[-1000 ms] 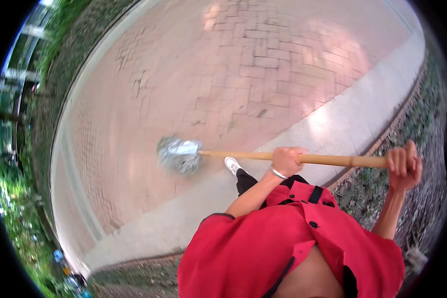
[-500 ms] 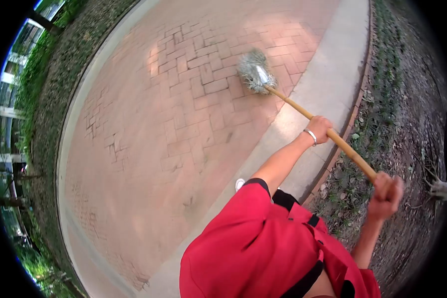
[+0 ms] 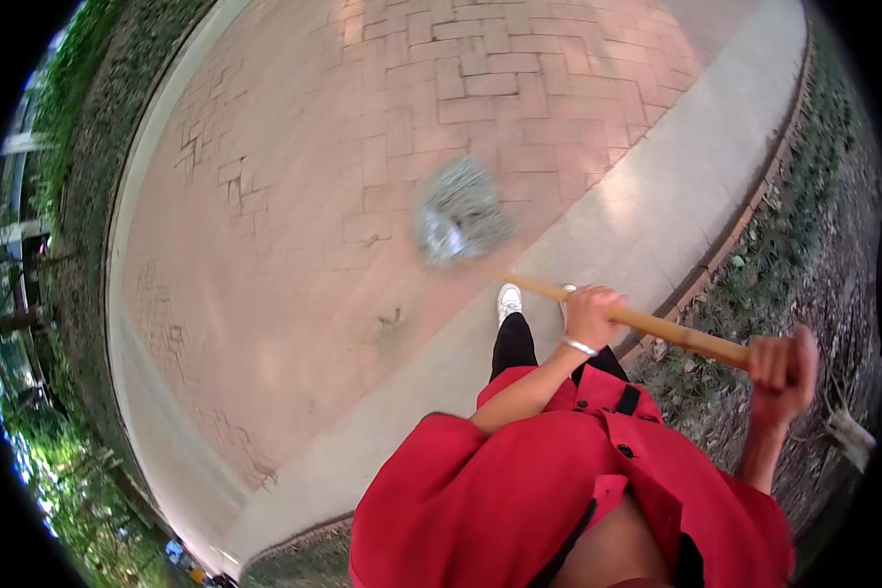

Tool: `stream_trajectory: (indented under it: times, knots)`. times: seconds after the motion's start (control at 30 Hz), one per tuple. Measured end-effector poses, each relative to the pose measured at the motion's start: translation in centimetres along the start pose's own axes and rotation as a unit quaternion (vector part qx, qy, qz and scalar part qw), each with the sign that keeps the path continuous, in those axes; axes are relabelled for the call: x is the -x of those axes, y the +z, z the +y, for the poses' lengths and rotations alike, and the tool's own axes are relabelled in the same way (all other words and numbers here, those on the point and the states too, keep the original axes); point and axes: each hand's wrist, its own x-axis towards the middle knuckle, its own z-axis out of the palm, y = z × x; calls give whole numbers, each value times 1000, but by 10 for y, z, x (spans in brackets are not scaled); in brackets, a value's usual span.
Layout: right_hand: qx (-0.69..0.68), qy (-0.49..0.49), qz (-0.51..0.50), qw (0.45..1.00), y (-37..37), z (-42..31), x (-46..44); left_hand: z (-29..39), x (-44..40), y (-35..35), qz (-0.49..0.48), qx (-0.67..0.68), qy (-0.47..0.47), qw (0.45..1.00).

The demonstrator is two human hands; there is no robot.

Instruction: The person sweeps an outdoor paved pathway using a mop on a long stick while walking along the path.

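A long-handled broom slants across the view, its greyish-green bristle head (image 3: pixel 464 213) blurred by motion over the brick paving. Partway down the wooden handle (image 3: pixel 681 336), my left hand (image 3: pixel 595 316) is closed round it, with a silver bracelet at the wrist. Near the handle's top end, my right hand (image 3: pixel 784 374) grips it, fingers wrapped. Whether the bristles touch the bricks is unclear because of the blur.
Red brick paving (image 3: pixel 294 235) meets a pale concrete border (image 3: pixel 647 220) under my white shoe (image 3: pixel 509 302). To the right, a low brick edging (image 3: pixel 725 257) bounds a planted bed. A pale stump-like object (image 3: pixel 850 438) stands at far right.
The broom head has swung left and toward my feet. Both hands stay on the handle, which now lies flatter across the view. My view has shifted, bringing my shoes and dark trousers into sight.
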Motion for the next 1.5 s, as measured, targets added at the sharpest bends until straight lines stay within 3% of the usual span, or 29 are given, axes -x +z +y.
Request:
stream_trajectory:
  times: [0.07, 0.1, 0.13, 0.17, 0.2, 0.23, 0.3, 0.4, 0.47, 0.53, 0.57, 0.6, 0.63, 0.7, 0.73, 0.77, 0.8, 0.83, 0.9, 0.93, 1.0, 1.1, 1.17, 1.23, 1.3, 1.33, 1.4, 1.47, 1.5]
  knots:
    - [-22, 93, -27, 995, 24, 50, 0, -41, 40, -40, -3, -52, -53, 997]
    - [20, 135, 40, 990, 42, 87, 9, -80, 68, -51, 11, -110, -80, 991]
    - [62, 193, -32, 979, 52, 127, 13, -124, 103, -63, -10, -162, -159, 974]
    - [95, 314, -51, 943, 55, 177, 25, -158, 133, -88, -68, -187, -215, 956]
    - [68, 328, -172, 926, 65, 226, 36, -215, 180, -107, -69, -231, -221, 945]
    - [10, 340, -227, 913, 87, 261, 51, -223, 198, -144, -196, -306, -309, 879]
    - [-65, 305, -272, 910, 136, 271, 60, -196, 208, -196, -124, -268, -371, 880]
    - [-103, 300, -305, 898, 132, 246, 53, -177, 211, -200, -38, -310, -389, 867]
    - [-109, 313, -267, 905, 106, 221, 37, -167, 189, -186, -78, -333, -338, 877]
    - [-109, 287, -223, 925, 68, 180, 16, -166, 172, -147, -11, -330, -188, 925]
    - [-118, 260, -137, 949, 34, 173, 8, -124, 137, -147, -60, -216, -171, 959]
    - [-129, 264, -136, 946, 11, 137, -9, -108, 114, -131, -115, -227, -181, 950]
    - [-40, 258, -63, 963, -21, 102, -23, -105, 99, -108, -127, -199, -192, 953]
    - [-54, 122, -80, 988, -94, 65, -50, -90, 63, -36, -81, -158, -53, 983]
    - [-79, 96, -133, 983, -116, 33, -61, -69, 43, -6, -84, -184, -46, 978]
    - [-112, 80, -207, 969, -133, 1, -71, -41, 23, 22, -98, -206, -56, 972]
    - [-145, 78, -286, 944, -144, -31, -78, -12, 6, 39, -42, -138, -16, 989]
    - [-163, 80, -346, 920, -154, -60, -80, 20, -9, 45, -48, -115, 13, 992]
    - [-172, 87, -426, 884, -165, -104, -79, 55, -21, 71, -46, -44, 31, 998]
    - [-102, 59, -369, 922, -178, -121, -72, 61, -20, 80, -48, -34, 39, 998]
    - [-23, 35, -332, 942, -164, -133, -48, 73, -12, 97, -32, 34, 42, 998]
    - [98, -54, -241, 964, -127, -87, -8, 46, 29, 101, 22, 62, 23, 998]
    - [44, -11, -252, 967, -98, -51, 10, 30, 61, 48, -28, 47, -1, 999]
    - [3, 23, -323, 946, -62, -17, 26, -3, 95, 25, -6, 31, -29, 999]
    - [-21, 23, -238, 971, -15, 32, 60, -44, 142, -3, 100, 38, -55, 993]
    - [15, 69, -188, 980, 3, 57, 73, -69, 168, -19, 97, 8, -84, 992]
    - [108, 184, -182, 960, 34, 120, 100, -141, 226, -59, 99, -32, -107, 989]
    - [185, 275, -289, 898, 63, 196, 138, -196, 289, -120, 64, -142, -210, 965]
    - [37, 334, -344, 877, 82, 243, 157, -224, 325, -158, 24, -193, -214, 957]
